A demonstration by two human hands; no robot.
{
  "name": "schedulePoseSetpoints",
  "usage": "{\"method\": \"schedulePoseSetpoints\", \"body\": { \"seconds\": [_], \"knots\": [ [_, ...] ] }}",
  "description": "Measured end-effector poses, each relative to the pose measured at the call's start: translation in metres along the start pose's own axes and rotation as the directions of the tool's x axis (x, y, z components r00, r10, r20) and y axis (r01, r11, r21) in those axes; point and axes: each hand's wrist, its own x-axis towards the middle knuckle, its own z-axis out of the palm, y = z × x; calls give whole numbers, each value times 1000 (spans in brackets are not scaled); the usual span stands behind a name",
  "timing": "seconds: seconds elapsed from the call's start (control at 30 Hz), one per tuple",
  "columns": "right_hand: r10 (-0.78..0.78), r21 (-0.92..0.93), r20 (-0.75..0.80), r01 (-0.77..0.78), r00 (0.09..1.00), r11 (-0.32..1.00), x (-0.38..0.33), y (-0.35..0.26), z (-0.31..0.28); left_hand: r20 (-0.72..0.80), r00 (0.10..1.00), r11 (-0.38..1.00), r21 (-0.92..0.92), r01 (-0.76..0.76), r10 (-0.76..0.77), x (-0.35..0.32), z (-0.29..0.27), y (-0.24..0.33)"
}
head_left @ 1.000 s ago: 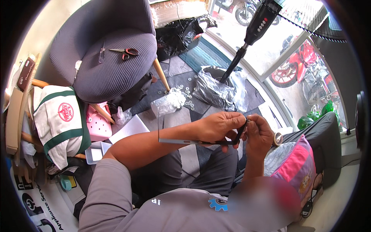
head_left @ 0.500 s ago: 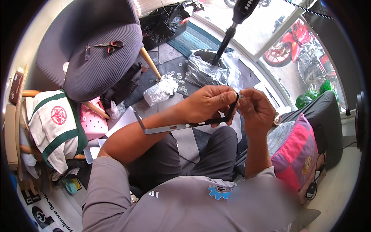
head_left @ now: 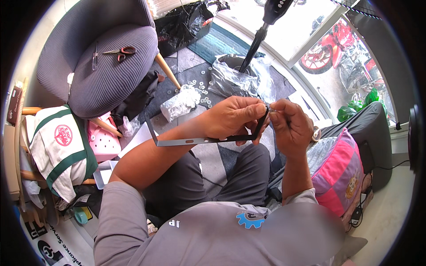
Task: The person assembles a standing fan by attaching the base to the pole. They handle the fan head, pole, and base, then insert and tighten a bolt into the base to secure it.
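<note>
My left hand point(head_left: 233, 119) is closed around a bent flat metal bracket point(head_left: 177, 142), grey with dark parts, with slots along its long side. The bracket's other upright end stands beyond my left forearm. Right beside it, my right hand point(head_left: 290, 126) has thumb and forefinger pinched together at the bracket's raised right end. A small metallic piece point(head_left: 270, 109) shows between those fingertips, too small to name. The fingers of my left hand hide part of the bracket's right end.
Flat rings like washers point(head_left: 204, 91) lie scattered on the floor beside a clear plastic pack point(head_left: 175, 107). Scissors point(head_left: 122, 52) rest on a grey chair point(head_left: 111, 73). A plastic-lined bin point(head_left: 235, 80) stands ahead, a pink bag point(head_left: 337, 173) at right, a white-green bag point(head_left: 57, 146) at left.
The view has shifted slightly. The bracket's left end sits a little higher relative to my forearm; both hands keep nearly the same pose at its right end.
</note>
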Motion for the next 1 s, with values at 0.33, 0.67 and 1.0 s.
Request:
{"method": "schedulePoseSetpoints", "body": {
  "seconds": [0.33,0.67,1.0],
  "knots": [
    [-100,-38,77,103,992,994,8,0,-3,36,999,993,-118,21,-16,0,1,-1],
    [166,97,208,-189,964,977,11,0,-13,61,998,1000,-19,-5,6,-1,-4,-2],
    [263,124,181,-287,948,950,7,2,-13,10,999,997,71,-44,43,0,-4,-1]
  ]
}}
